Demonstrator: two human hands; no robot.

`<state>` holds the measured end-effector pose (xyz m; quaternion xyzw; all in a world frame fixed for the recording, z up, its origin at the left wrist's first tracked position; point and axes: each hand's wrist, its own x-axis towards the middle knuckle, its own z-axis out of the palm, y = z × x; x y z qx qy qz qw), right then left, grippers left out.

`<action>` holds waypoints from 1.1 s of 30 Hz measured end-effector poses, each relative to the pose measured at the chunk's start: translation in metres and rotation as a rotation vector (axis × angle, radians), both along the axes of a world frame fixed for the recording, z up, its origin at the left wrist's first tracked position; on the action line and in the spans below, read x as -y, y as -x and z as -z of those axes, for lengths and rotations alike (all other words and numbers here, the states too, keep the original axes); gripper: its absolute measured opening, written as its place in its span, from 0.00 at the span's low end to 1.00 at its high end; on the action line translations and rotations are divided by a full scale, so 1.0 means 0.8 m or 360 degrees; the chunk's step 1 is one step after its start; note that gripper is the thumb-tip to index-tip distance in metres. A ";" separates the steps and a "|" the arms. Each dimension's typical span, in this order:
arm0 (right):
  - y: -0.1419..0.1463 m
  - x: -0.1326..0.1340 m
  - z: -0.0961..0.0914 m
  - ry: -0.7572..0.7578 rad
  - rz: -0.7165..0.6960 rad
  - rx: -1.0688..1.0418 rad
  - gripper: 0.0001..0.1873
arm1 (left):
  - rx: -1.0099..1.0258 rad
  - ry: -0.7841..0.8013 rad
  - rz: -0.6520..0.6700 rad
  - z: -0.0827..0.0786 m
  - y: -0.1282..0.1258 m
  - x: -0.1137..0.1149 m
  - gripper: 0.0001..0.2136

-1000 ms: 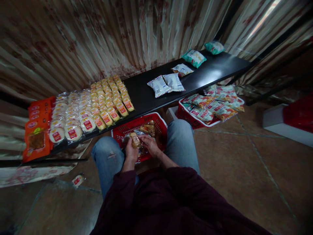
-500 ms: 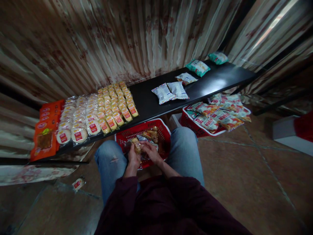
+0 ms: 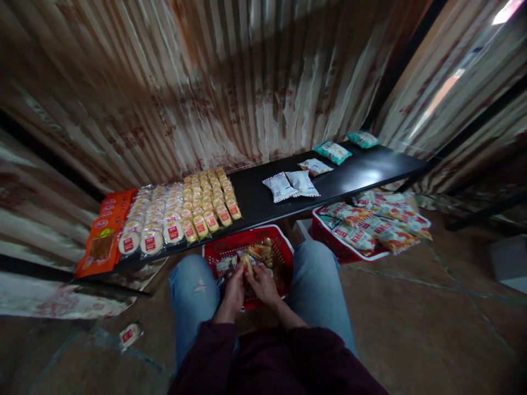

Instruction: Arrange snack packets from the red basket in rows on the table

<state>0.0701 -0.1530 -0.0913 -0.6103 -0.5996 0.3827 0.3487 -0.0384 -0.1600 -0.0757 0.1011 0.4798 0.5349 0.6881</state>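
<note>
Between my knees sits a red plastic basket (image 3: 275, 236) with several wrapped snack packets in it. Both hands are over its near side. My left hand (image 3: 235, 286) and my right hand (image 3: 263, 283) are closed together around one small yellowish snack packet (image 3: 247, 264), which sticks up between the fingers. On the low black shelf (image 3: 263, 203) in front, rows of yellow packets (image 3: 211, 200), round white packets (image 3: 153, 222) and orange packets (image 3: 107, 233) lie side by side.
White packets (image 3: 292, 184) and green ones (image 3: 332, 151) lie further right on the shelf. A second red basket (image 3: 341, 249), piled with noodle packs, stands on the floor at right. One loose packet (image 3: 130, 334) lies on the tiled floor at left. Striped curtains hang behind.
The camera has tilted up, so the shelf and baskets sit lower in view. Both hands stay over the basket and have closed nearer together around the packet.
</note>
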 end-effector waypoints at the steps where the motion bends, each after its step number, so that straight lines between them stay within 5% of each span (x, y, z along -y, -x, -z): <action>1: -0.001 0.000 0.002 -0.0004 0.0046 0.0000 0.22 | -0.0020 0.0030 0.0024 0.000 0.001 0.002 0.13; 8: -0.010 -0.002 0.007 -0.0050 0.0158 -0.0154 0.28 | -0.0171 -0.0070 0.0196 -0.007 0.007 0.011 0.23; 17: -0.009 -0.002 -0.012 -0.0089 0.0159 -0.0214 0.31 | -0.0249 -0.0179 0.0127 -0.034 0.007 0.009 0.19; 33: -0.018 -0.048 -0.061 -0.0199 0.0226 -0.0334 0.27 | -0.0724 -0.0563 0.0024 -0.080 -0.013 -0.043 0.16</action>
